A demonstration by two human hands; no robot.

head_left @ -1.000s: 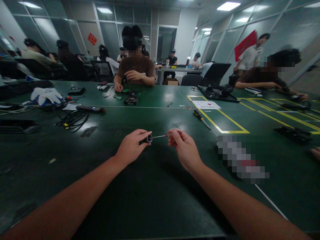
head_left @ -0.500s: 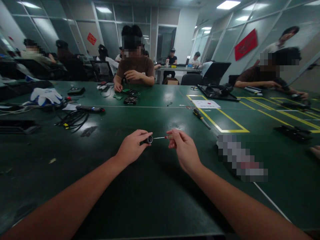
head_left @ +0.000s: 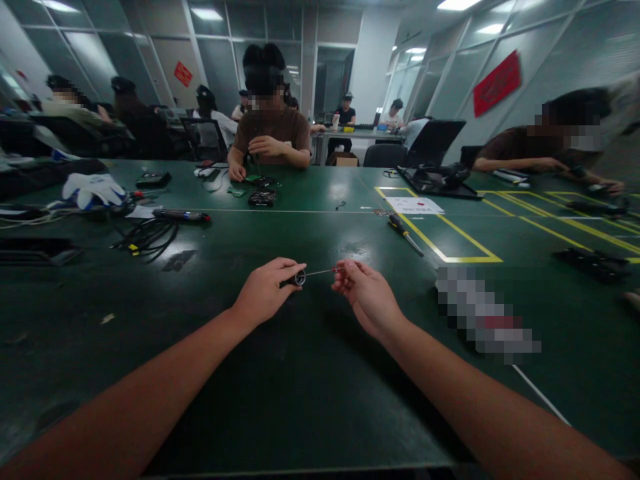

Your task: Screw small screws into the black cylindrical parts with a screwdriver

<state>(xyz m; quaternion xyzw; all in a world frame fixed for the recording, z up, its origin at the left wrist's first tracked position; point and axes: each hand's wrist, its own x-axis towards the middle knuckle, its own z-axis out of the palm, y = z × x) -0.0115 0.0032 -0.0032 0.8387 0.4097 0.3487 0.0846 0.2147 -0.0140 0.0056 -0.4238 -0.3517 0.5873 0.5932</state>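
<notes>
Between thumb and fingers, my left hand (head_left: pixel 265 289) pinches a small dark round part (head_left: pixel 299 277) with a silvery ring at its open end, which faces right. My right hand (head_left: pixel 367 293) is closed on a thin screwdriver (head_left: pixel 320 272) with a red collar; the fingers cover most of its handle. The shaft points left and its tip is at the round part's open end. Whether the tip touches inside, I cannot make out. Both hands are held above the green table (head_left: pixel 300 400).
A yellow-and-black screwdriver (head_left: pixel 405 235) lies beyond my right hand, near a white paper (head_left: pixel 415 205). At left are coiled black cables (head_left: pixel 147 240), white gloves (head_left: pixel 94 191) and a black tray (head_left: pixel 37 251). A person (head_left: pixel 270 133) works across the table; another (head_left: pixel 545 143) leans in at right.
My right hand has turned slightly, so its fingers now cover more of the screwdriver handle and the shaft slants up a little more. My left hand holds the round part almost unchanged.
</notes>
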